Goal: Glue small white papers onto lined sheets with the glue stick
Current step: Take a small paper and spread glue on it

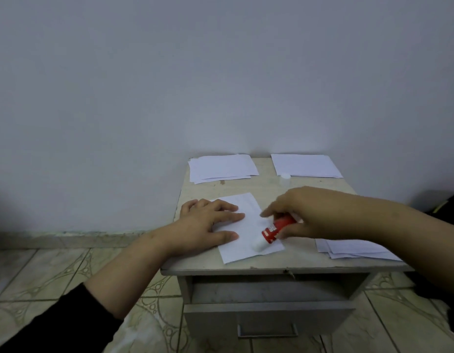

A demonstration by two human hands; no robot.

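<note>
A lined sheet point(249, 229) is pinned flat on the small table point(271, 184) by the left hand point(208, 226), whose fingers are spread straight across the sheet's left part. Just to the right, a red glue stick point(274, 231) is gripped by the curled fingers and thumb of the right hand point(304, 215); it is tilted, with its white tip touching the sheet's near right area. At the far edge, two paper stacks point(222, 168) point(306, 165) are seen, with a white cap point(285, 176) between them. More papers point(353, 248) lie near right.
</note>
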